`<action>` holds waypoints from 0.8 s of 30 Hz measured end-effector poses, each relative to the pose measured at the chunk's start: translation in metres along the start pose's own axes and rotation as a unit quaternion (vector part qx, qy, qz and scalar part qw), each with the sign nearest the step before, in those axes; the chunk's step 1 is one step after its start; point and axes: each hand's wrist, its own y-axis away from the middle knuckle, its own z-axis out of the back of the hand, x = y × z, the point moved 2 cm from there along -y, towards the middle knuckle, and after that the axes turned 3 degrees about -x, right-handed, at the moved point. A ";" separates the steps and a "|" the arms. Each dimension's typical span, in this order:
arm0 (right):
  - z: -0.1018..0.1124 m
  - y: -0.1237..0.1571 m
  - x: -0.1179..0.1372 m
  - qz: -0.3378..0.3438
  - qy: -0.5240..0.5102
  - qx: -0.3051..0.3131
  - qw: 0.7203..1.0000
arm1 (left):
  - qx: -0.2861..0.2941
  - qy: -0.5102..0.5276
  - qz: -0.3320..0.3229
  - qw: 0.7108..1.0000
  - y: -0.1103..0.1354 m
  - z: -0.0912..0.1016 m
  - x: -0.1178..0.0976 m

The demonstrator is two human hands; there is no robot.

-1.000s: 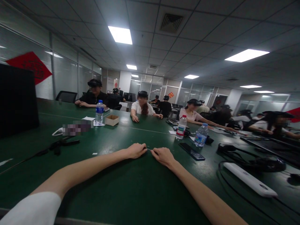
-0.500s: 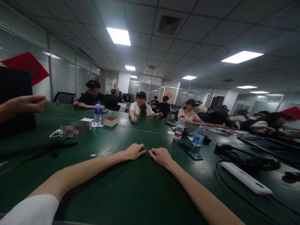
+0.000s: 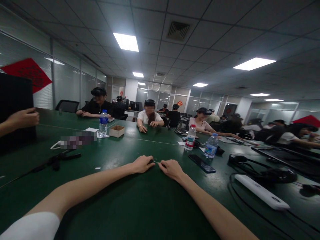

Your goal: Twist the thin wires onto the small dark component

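My left hand (image 3: 143, 164) and my right hand (image 3: 171, 168) rest close together on the green table (image 3: 135, 206), near the middle of the view. The fingers of both are curled closed, with the two sets of fingertips facing each other across a small gap. At my left fingertips there is a small dark spot, and a thin pale sliver shows in the gap. What either hand grips is too small to name. A dark phone (image 3: 202, 163) lies to the right of my right hand. A small white scrap (image 3: 97, 168) lies beyond my left forearm.
Two bottles, one red-capped (image 3: 190, 137) and one blue-capped (image 3: 211, 145), stand at right; another bottle (image 3: 103, 124) stands beside a small box (image 3: 116, 131). A white power bank (image 3: 262, 192) with cables and a black headset (image 3: 277, 173) lie at right. A co-worker's hand (image 3: 23, 118) is at far left.
My hands keep nearly the same closed pose. The co-worker's hand at far left has moved left and lower. The person opposite has brought one hand inward. The view has shifted slightly.
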 end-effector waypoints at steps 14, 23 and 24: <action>-0.001 -0.001 0.005 -0.002 -0.028 -0.027 0.999 | 0.002 -0.013 -0.003 1.000 0.000 0.002 -0.003; -0.010 -0.007 -0.020 -0.191 -0.096 -0.075 0.974 | -0.003 0.009 -0.114 0.993 0.002 0.029 -0.041; -0.009 -0.008 -0.022 -0.200 -0.093 -0.070 0.973 | 0.003 -0.008 -0.149 0.989 0.001 0.034 -0.054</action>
